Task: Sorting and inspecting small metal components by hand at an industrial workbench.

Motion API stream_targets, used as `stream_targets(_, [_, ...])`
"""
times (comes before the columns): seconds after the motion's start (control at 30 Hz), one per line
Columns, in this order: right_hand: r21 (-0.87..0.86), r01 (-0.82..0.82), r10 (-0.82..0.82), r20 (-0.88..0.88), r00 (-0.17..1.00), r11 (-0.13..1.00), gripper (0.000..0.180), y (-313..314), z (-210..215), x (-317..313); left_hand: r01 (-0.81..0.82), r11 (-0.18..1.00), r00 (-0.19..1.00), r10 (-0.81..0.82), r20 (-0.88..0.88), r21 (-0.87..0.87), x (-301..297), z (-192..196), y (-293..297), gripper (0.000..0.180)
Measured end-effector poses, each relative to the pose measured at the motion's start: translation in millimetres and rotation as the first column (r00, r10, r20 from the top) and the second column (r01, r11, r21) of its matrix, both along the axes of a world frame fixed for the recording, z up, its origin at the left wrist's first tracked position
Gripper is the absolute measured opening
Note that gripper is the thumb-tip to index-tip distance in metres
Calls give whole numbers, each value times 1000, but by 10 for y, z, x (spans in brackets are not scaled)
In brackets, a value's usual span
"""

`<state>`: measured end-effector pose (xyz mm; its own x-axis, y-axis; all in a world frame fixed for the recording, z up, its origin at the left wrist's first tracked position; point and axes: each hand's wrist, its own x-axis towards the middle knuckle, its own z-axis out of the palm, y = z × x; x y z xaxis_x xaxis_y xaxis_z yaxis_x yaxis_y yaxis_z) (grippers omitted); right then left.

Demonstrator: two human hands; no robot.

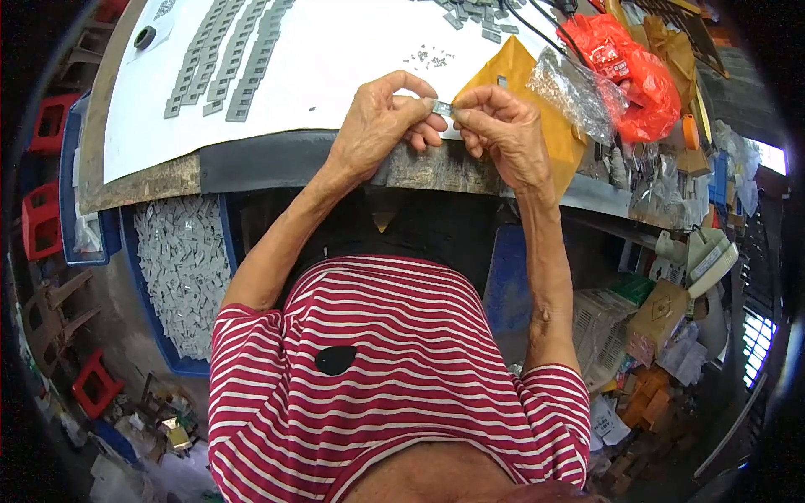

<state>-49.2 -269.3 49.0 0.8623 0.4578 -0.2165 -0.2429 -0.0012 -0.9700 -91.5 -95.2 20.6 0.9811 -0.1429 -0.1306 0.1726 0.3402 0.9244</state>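
A small grey rectangular piece is held between my two hands, just above the table's near edge. My left hand pinches its left end between thumb and forefinger. The thumb and fingertips of my right hand close on its right end. Beyond my hands, a scatter of tiny dark parts lies on the white sheet. Long rows of similar grey pieces are lined up at the left. More grey pieces lie in a loose heap at the far side.
A yellow-brown envelope, clear plastic wrap and a red plastic bag crowd the table's right. A dark ring sits at the far left. Below the table at left stands a blue bin full of small grey pieces.
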Motion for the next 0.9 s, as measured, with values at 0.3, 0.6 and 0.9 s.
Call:
stream_targets(0.3, [-99, -40, 42, 13, 999, 994, 11, -18, -12, 14, -2, 993, 996, -9, 93, 115, -26, 4, -45, 15])
stream_targets(0.6, [-110, -92, 93, 5, 996, 990, 11, -46, -22, 14, 44, 990, 994, -56, 90, 132, -32, 3, -44, 16])
stream_targets(0.9, [-92, 3, -2, 8, 1000, 996, 9, -5, -93, -38, 55, 993, 996, -62, 67, 101, 1, -26, -70, 17])
